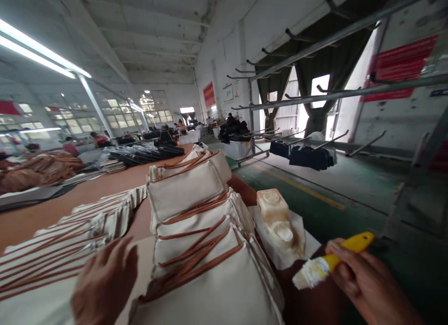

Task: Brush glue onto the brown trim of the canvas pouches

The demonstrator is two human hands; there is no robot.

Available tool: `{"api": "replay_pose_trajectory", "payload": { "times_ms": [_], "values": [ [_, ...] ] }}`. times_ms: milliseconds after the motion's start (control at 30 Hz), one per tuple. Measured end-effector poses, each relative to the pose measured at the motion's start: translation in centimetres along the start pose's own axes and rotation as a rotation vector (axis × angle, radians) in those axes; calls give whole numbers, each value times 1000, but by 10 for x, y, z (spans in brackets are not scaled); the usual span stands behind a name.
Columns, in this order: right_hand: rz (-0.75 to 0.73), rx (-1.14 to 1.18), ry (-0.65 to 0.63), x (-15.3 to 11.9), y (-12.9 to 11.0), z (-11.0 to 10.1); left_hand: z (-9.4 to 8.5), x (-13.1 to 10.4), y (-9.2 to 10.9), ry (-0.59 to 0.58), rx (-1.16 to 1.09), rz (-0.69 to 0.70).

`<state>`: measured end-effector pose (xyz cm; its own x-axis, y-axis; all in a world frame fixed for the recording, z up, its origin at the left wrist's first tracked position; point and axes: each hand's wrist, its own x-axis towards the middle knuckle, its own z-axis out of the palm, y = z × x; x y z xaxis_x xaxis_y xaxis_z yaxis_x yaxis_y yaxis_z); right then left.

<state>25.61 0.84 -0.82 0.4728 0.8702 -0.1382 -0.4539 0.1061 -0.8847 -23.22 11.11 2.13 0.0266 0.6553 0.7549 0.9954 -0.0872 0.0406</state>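
Observation:
My right hand [364, 278] grips the yellow handle of a paintbrush [317, 271], its bristles and ferrule caked with white paste. Just beyond the brush, a stained plastic container [275, 210] with white paste at its opening rests on a white sheet [310, 243]. In front of me a stack of cream fabric bags [206, 292] with brown straps and edging runs away down the table. My left hand [107, 278], slightly blurred, hovers with thumb and fingers apart between this stack and a row of overlapping cream pieces [70, 250] with brown strips. Nothing shows in it.
On the brown table [140, 166] lie a pile of brown material [42, 169] and dark stacked pieces [147, 152]. A metal rack [251, 115] with prongs stands to the right, dark bags [310, 157] hanging low on it. Several people work in the background.

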Motion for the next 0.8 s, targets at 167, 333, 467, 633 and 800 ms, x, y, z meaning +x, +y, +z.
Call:
{"api": "replay_pose_trajectory", "payload": {
  "times_ms": [167, 333, 467, 633, 800],
  "values": [
    [-49, 25, -65, 6, 2, -20, 2, -7, 176, -467, -173, 165],
    [-75, 16, -71, 9, 8, -41, 23, -18, 236, -674, -127, 112],
    [-176, -64, -94, 25, 6, -54, 29, -16, 235, -706, -36, 92],
    [-601, -547, -228, 71, 0, -37, 16, -15, 233, -763, -121, 92],
    [-752, -715, -408, 112, 19, -9, -7, -30, 225, -738, -329, -15]
  ]
}}
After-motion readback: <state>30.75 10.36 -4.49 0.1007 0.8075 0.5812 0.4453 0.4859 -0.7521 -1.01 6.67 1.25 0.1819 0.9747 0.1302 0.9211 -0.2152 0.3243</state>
